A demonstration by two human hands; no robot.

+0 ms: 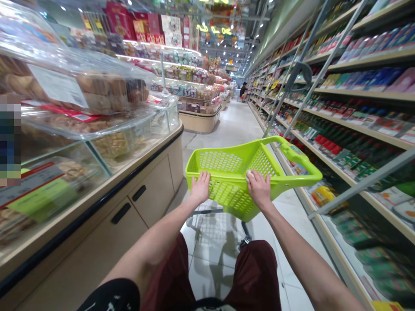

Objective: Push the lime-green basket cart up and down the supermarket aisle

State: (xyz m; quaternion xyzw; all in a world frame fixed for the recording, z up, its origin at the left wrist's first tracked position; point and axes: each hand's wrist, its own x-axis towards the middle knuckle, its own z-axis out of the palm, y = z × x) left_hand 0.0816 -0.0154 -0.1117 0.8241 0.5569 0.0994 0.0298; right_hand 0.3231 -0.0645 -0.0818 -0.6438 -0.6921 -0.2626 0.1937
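A lime-green plastic shopping cart (227, 192) with perforated sides stands crosswise in front of me, its handle (300, 159) to the right. My left hand (200, 188) grips the near rim by the left end, fingers over the edge. Farther right on the same rim rests my right hand (260, 186). A small crumpled white wad (249, 173), perhaps tissue, shows under its fingers, pressed against the rim. Inside the basket, the part I can see shows only green plastic. Below it a caster wheel (244, 240) touches the floor.
On the left runs a bakery counter (155, 181) with clear-lidded packs (106, 88). Tall shelves (366, 116) of packaged goods line the right, with slanted metal rails (340, 198) in front. A tiled aisle (238, 116) leads ahead, where a person (243, 91) is low by the shelves.
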